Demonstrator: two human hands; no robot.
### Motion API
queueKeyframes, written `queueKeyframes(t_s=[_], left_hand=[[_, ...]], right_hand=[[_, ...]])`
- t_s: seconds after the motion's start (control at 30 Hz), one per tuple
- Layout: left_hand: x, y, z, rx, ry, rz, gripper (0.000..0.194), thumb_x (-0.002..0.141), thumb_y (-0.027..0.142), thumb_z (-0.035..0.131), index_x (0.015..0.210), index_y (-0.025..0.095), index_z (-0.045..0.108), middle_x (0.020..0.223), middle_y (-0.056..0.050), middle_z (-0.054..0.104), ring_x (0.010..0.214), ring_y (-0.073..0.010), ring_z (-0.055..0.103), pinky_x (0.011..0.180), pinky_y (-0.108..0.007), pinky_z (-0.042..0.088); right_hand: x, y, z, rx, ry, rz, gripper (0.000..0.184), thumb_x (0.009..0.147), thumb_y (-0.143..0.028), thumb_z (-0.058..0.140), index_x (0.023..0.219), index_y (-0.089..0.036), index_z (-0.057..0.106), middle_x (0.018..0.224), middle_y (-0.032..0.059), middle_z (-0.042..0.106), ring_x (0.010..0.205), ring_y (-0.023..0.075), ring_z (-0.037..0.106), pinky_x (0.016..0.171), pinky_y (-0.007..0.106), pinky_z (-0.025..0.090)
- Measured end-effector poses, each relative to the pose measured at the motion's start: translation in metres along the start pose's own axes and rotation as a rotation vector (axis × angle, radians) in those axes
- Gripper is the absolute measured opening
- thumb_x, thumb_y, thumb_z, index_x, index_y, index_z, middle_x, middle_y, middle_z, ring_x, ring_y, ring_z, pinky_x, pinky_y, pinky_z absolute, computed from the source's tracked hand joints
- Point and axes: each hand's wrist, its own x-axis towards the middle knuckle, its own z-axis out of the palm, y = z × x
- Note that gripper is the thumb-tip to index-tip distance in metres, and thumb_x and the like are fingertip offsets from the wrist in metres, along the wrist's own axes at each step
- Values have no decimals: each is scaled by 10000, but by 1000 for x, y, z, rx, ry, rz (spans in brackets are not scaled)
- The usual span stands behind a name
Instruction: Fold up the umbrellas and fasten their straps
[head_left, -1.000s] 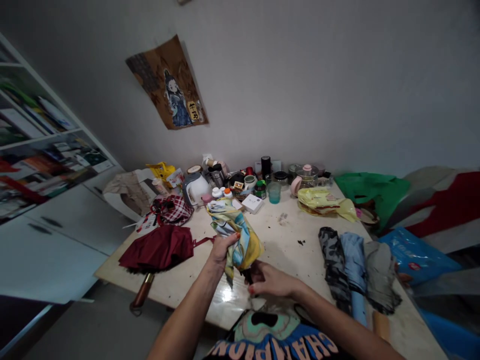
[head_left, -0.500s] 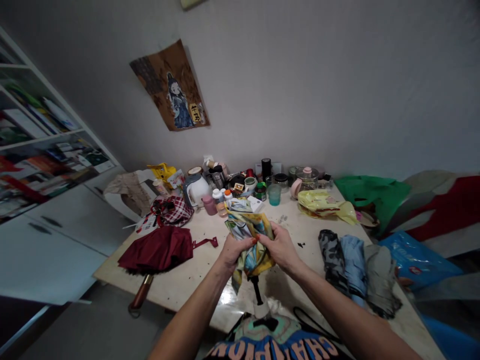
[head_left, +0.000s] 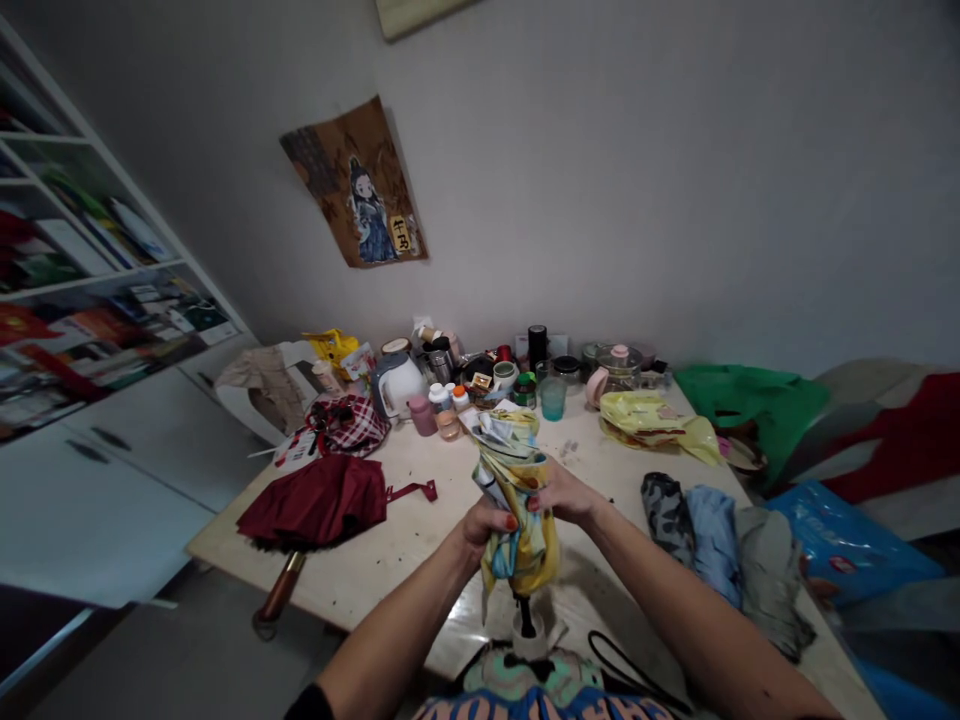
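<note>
A yellow, blue and white patterned folding umbrella (head_left: 517,470) is upright in front of me, its loose canopy gathered into folds. My left hand (head_left: 486,528) grips the lower left side of the cloth, thumb across the front. Higher up on the right side, my right hand (head_left: 564,492) has its fingers closed on the same fabric. Below the cloth, the black shaft runs down to a whitish handle (head_left: 531,636) close to my chest. A dark cord (head_left: 622,655) loops on the right of the handle.
Left on the table (head_left: 375,575) lies a dark red umbrella (head_left: 319,505) with its wooden handle over the edge. Several folded umbrellas (head_left: 712,540) lie at the right. Behind stand a kettle (head_left: 401,388), bottles, a turquoise cup (head_left: 553,398) and a yellow plastic bag (head_left: 652,422).
Both hands have moved slightly down, squeezing the canopy into a narrower, taller bundle. My right hand now sits higher than the left. The camera view has shifted a little.
</note>
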Motion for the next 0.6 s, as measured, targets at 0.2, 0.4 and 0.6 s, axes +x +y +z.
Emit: queueKeyframes(t_s=[0.2,0.4,0.6], left_hand=[[12,-1,1,22,-45,-49,524,300,268,907,739,116,665,659,-78,689,607,-233,656,636,-335,518],[11,-21,0,135,6,41,528,366,375,921,769,118,697,691,-81,687,590,-178,615,582,-275,481],[5,-17,12,298,90,27,546,443,348,906,902,123,715,818,-89,702,697,-180,622,653,-267,499]], right_hand=[[6,-21,-8,-184,83,-85,575,467,-227,825,1009,-139,650,945,67,682,845,208,625,852,353,491],[-4,-11,-14,-285,188,-85,385,527,-184,739,904,-140,672,882,36,688,798,180,602,834,336,487],[-4,-8,-9,-280,338,-59,405,523,-191,693,923,-151,646,909,28,691,844,202,612,881,371,471]])
